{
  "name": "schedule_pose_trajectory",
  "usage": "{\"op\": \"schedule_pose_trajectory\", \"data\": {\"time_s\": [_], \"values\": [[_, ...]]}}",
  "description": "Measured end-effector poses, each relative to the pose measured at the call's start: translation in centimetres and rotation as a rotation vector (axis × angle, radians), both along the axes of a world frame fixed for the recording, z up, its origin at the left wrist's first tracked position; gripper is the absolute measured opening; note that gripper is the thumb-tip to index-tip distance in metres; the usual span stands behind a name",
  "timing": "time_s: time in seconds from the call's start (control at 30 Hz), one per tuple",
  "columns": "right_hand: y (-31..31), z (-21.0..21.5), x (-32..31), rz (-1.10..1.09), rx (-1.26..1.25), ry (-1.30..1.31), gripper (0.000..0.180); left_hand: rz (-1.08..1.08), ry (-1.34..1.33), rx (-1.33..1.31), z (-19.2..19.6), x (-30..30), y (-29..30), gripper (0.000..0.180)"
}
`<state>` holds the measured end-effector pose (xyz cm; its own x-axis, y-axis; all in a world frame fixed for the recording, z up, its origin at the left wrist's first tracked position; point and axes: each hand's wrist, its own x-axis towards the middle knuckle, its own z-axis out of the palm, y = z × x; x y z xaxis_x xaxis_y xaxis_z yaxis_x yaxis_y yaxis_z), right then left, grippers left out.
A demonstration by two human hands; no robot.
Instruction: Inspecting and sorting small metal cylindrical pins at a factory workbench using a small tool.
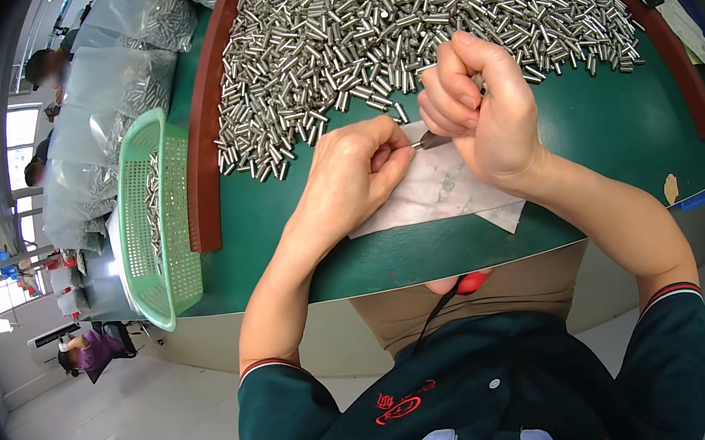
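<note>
Over the cloth (420, 200), your left hand (352, 167) pinches 1 metal pin (416, 146).
Your right hand (493, 110) is curled tight around 1 dark tool (434, 139).

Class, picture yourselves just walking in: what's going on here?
The person's left hand seems to pinch a small metal pin above a pale cloth, while the closed right hand holds a grey tool, its tip beside the pin. Beyond them, a heap of loose pins lies on the green table; a green basket at left holds more.
</note>
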<state>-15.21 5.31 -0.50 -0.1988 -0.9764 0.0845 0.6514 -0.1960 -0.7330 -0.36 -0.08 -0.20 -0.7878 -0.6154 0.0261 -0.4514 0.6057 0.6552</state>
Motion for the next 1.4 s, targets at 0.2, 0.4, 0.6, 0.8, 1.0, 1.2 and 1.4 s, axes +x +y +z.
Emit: {"op": "schedule_pose_trajectory", "data": {"time_s": [0.2, 0.4, 0.6, 0.8, 1.0, 1.2, 1.4], "values": [[0.0, 0.2, 0.6, -0.018, 0.014, 0.036, 0.038, 0.003, 0.009, 0.011, 0.2, 0.1, 0.1, 0.009], [0.3, 0.1, 0.8, -0.027, -0.051, 0.093, 0.038, 0.02, 0.0, 0.031, 0.6, -0.3, 0.3, 0.01], [-0.2, 0.1, 0.7, -0.055, -0.027, 0.21, 0.034, 0.018, 0.039, 0.011, 0.4, -0.5, 0.3, 0.009], [-0.1, 0.4, 0.6, -0.069, 0.045, 0.083, 0.038, 0.212, 0.316, 0.58, 1.2, 0.5, -0.7, 0.012], [-0.2, 0.2, 0.4, 0.002, 0.023, 0.031, 0.038, 0.258, 0.715, 1.341, 0.6, 1.3, -2.2, 0.013], [-0.3, 0.2, 0.3, 0.01, 0.041, 0.033, 0.038, 0.299, 0.712, 1.389, 0.2, 1.7, -2.8, 0.02], [-0.4, 0.4, 0.4, 0.011, 0.07, -0.002, 0.04, 0.338, 0.718, 1.388, 0.4, 1.8, -2.8, 0.027]]}}
